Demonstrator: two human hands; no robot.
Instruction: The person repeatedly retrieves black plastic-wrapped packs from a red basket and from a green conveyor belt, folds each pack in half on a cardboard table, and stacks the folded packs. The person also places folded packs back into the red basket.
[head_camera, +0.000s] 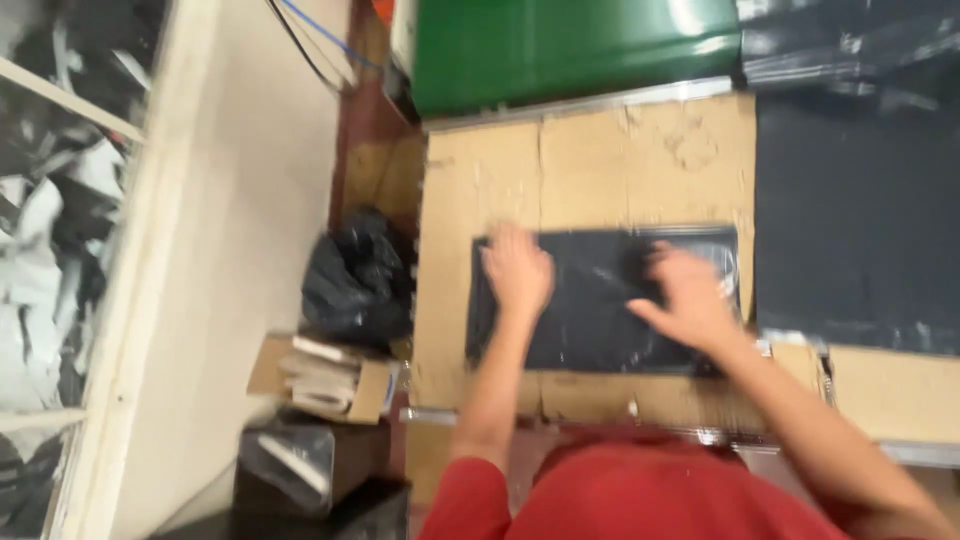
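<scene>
One black bag (590, 300) — two hands (518, 268) flat.

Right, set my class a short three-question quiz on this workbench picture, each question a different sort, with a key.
1. True or false: both hands lie flat on the black plastic bag.
2. What covers the bench under the bag? A) cardboard sheet B) white cloth C) bare metal
3. Fill in: the bin beyond the bench is coloured ____.

Key
1. True: the left hand and right hand both press on it.
2. A, the cardboard sheet.
3. Green, the green bin.
</scene>
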